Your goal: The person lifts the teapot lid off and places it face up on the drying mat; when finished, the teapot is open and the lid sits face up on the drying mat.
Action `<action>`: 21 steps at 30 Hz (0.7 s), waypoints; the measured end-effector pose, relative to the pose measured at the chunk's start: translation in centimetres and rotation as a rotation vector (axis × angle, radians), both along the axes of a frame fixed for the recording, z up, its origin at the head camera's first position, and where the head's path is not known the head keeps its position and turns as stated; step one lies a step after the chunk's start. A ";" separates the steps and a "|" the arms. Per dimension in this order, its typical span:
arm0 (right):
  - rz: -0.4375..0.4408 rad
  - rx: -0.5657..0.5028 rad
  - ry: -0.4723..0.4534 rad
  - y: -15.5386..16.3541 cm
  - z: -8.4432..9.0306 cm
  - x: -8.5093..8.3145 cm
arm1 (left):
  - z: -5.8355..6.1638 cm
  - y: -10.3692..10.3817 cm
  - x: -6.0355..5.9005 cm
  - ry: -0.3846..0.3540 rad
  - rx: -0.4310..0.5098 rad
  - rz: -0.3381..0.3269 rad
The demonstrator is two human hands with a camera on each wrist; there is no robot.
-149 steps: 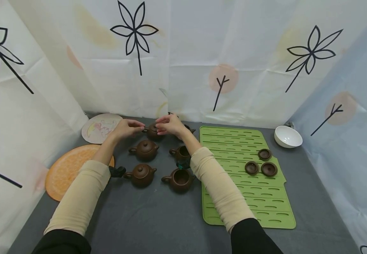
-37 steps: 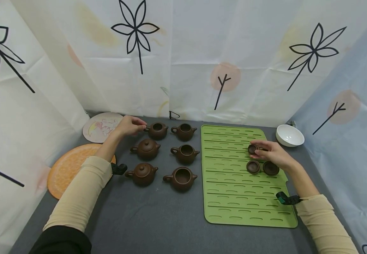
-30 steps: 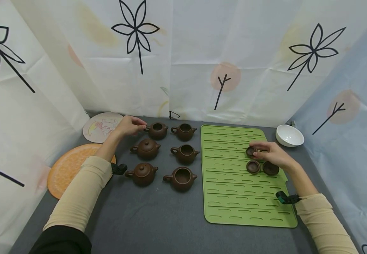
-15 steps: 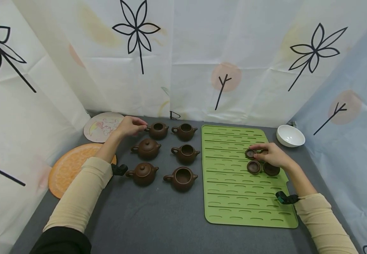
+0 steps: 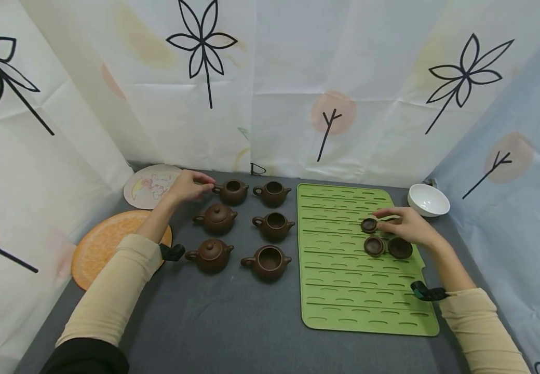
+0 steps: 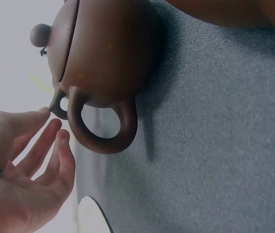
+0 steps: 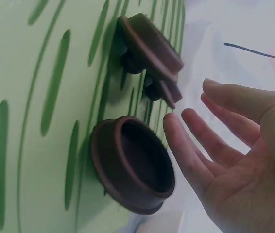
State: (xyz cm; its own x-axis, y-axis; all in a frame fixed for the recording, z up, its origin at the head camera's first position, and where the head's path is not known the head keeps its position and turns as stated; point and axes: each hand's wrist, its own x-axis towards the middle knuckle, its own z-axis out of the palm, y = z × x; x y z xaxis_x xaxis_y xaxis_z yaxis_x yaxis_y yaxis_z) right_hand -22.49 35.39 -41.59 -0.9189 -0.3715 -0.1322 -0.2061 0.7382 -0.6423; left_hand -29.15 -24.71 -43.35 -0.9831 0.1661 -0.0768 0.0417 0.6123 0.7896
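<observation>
In the head view, my left hand point(image 5: 190, 186) pinches the handle of the lidless brown teapot point(image 5: 233, 191) at back left. A lidded teapot point(image 6: 113, 53) largely blocks it in the left wrist view, where the thumb tip meets the handle. My right hand point(image 5: 407, 224) hovers over the green mat point(image 5: 331, 280), thumb and fingers spread. Beside its fingertips an upturned small lid point(image 5: 369, 225) lies on the mat. Two more lids, one left point(image 5: 374, 246) and one right point(image 5: 400, 248), lie nearer; another is partly hidden behind the fingers.
Two lidded teapots stand at left, middle point(image 5: 216, 219) and front point(image 5: 211, 256). The right column of teapots is lidless: back point(image 5: 272, 194), middle point(image 5: 274, 226), front point(image 5: 268, 263). An orange round placemat point(image 5: 99, 249), a pale disc point(image 5: 148, 186) and a white bowl point(image 5: 428, 200) flank them.
My right hand left the back-left teapot, which lost its lid, and set that lid on the mat. Its fingers have just let go and drawn back right. My left hand stays.
</observation>
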 end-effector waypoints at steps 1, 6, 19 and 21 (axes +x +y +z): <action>0.000 -0.001 0.014 -0.1 0.2 0.1 | 0.0 -0.1 0.1 0.004 0.001 0.002; 0.021 -0.006 0.100 -1.0 1.0 0.2 | -0.1 -0.9 0.5 0.008 0.007 0.014; 0.050 -0.144 0.149 -7.3 3.0 0.1 | 0.5 -2.7 3.0 -0.003 0.022 -0.039; 0.039 -0.186 0.156 -8.4 3.2 -0.2 | 0.5 -3.0 3.4 -0.009 0.030 -0.041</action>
State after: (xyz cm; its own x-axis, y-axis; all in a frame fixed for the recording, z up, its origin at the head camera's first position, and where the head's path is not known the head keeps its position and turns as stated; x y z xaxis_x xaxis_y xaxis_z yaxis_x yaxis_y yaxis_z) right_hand -22.65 26.94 -38.44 -0.9074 -0.4118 0.0843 -0.3396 0.6001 -0.7243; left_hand -25.73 -27.66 -42.80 -0.9747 0.2087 -0.0803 0.0589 0.5860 0.8082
